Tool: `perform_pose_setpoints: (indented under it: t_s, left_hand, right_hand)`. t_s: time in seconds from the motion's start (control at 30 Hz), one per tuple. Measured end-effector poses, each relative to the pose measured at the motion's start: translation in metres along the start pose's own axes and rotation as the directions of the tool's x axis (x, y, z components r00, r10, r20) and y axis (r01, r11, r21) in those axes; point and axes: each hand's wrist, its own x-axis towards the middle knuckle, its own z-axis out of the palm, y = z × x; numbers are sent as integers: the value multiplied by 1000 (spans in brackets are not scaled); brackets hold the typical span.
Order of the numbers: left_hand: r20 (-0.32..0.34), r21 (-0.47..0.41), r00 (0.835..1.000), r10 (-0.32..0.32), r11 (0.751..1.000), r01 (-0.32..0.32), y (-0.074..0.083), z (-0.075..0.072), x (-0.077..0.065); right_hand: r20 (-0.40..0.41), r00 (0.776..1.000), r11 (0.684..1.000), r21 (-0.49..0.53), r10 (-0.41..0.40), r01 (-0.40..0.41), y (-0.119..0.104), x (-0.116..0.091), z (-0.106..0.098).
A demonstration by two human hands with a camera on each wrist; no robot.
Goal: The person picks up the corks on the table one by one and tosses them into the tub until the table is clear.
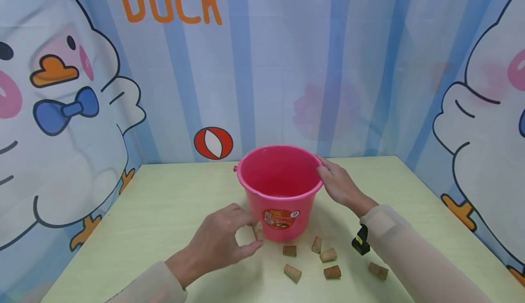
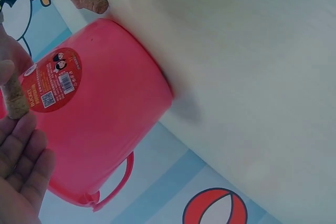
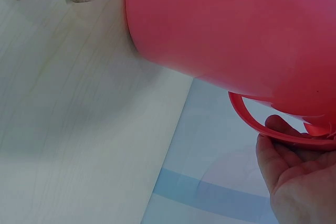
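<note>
A pink bucket [image 1: 254, 202] with an oval orange label [image 1: 283, 219] stands upright near the back of the table. My left hand [image 1: 215, 239] pinches a cork [image 1: 257, 231] between thumb and fingers, low beside the bucket's front left wall. In the left wrist view that cork [image 2: 16, 98] overlaps the bucket's side. At the right of the rim, my right hand [image 1: 340, 182] grips the bucket's curved handle [image 3: 252, 116], its fingers curled round it. Several loose corks [image 1: 328, 254] lie on the table in front of the bucket. The bucket's bottom is mostly hidden by its front wall.
The pale table [image 1: 184, 189] reaches back to a blue striped curtain [image 1: 279, 66] with duck drawings on both sides. One cork [image 1: 378, 270] lies apart at the right, beside my right sleeve [image 1: 410, 248]. A black and yellow strap piece [image 1: 361, 240] hangs under that sleeve.
</note>
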Motion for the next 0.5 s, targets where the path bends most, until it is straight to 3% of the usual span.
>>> perform_pose_setpoints:
  t_s: [0.5]
  left_hand:
    - [-125,24,991,46,999,-43,4,-13,16]
  right_hand:
    - [-4,1000,1000,-6,-7,7,0,0,0]
